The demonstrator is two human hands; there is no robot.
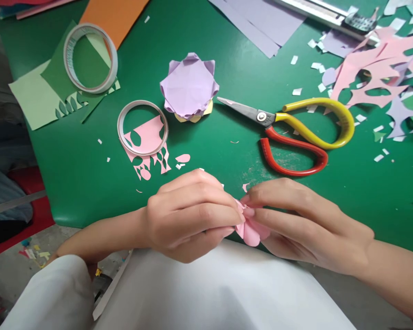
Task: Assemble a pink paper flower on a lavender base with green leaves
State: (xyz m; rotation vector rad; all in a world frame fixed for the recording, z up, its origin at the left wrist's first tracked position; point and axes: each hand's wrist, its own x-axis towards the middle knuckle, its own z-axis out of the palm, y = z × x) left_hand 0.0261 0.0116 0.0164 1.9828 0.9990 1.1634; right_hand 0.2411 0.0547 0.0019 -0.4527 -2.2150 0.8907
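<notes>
Your left hand (192,215) and right hand (308,222), equally near, hold the small pink round-petalled paper piece (251,234) between narrowly closed fingers by the green tabletop (199,143)'s near edge, petals spreading towards your body, long axis partly hidden and uncertain.

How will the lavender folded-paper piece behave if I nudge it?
The lavender folded-paper piece looks light, being thin paper, so it may slide easily across the green tabletop. Its creases probably lend some stiffness, but the pointed tips would likely bend.
</notes>
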